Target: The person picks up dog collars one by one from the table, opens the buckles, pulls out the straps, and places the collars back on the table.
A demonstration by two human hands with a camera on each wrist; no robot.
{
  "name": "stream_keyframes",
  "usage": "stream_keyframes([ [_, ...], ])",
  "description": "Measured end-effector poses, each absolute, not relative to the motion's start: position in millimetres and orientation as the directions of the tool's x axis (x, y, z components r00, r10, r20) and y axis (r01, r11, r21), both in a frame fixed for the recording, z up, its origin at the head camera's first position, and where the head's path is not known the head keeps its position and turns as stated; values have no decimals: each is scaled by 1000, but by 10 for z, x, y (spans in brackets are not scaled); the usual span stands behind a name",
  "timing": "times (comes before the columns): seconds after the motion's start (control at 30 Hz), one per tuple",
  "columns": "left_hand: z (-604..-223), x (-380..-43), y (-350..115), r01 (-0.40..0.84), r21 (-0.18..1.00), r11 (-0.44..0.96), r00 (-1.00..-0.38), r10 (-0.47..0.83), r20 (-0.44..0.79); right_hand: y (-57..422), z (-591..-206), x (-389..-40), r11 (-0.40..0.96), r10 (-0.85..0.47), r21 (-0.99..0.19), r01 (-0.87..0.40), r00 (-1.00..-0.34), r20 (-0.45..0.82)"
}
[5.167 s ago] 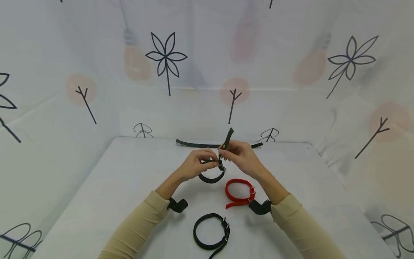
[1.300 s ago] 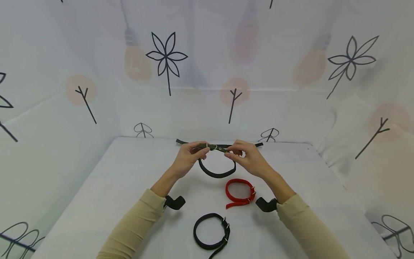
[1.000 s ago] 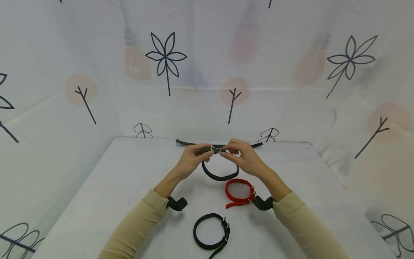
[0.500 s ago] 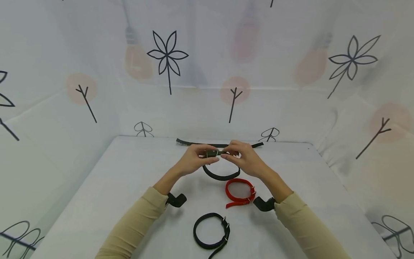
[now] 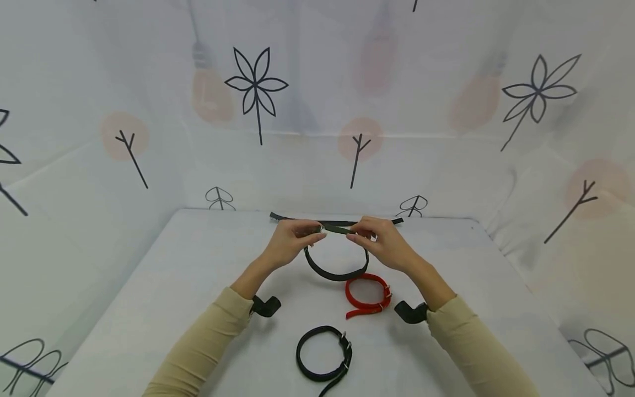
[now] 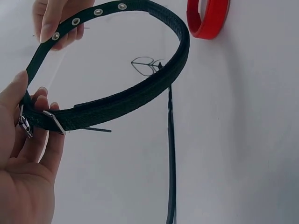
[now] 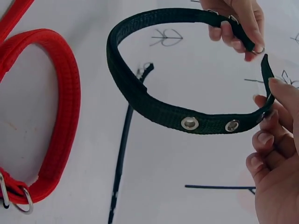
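A dark green pet collar [image 5: 337, 277] is held above the table, bent into a loop between both hands. My left hand [image 5: 288, 241] pinches its buckle end; in the left wrist view the metal buckle [image 6: 24, 123] and a wire loop [image 6: 55, 122] lie at the fingers. My right hand [image 5: 384, 243] pinches the other end, where metal eyelets [image 7: 189, 123] run along the strap. In the right wrist view the pointed strap tip [image 7: 266, 63] stands close to the buckle end. Whether it passes through the buckle I cannot tell.
A buckled red collar [image 5: 364, 313] lies on the white table [image 5: 198, 309] below the right hand. Nearer the front lies a buckled black collar [image 5: 319, 378]. Behind the hands a black strap [image 5: 275, 216] is stretched out along the back edge. Printed cloth hangs around the table.
Earlier, the hands held the ends together with the strap tip pointing up. Over the last half second they have moved slightly apart, and a length of strap now shows between them.
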State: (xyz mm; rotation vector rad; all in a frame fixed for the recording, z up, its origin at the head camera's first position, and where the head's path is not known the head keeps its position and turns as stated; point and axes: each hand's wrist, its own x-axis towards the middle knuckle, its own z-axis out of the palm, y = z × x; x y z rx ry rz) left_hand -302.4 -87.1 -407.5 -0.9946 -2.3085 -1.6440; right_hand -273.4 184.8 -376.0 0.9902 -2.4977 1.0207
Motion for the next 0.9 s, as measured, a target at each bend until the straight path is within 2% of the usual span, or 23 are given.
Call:
stream_keyframes([
  [0.27, -4022, -3036, -1044, 588, 758, 280, -799, 345, 492, 2018, -3733, -2736, 618, -402, -499, -607, -790, 464],
  [0.6, -4107, -3168, -1373, 557, 681, 476, -829, 258, 497, 2390, -3752, -2763, 692, -196, -542, -476, -847, 494],
  [0.77, -4151, -3184, -1461, 516, 657, 549, -844, 197, 498, 2479, -3772, -2808, 679, -135, -577, -453, -850, 509],
  [0.9, -4191, -3201, -1513, 490, 670, 557, -853, 147, 501, 2504, -3799, -2826, 662, -70, -625, -414, -864, 498],
])
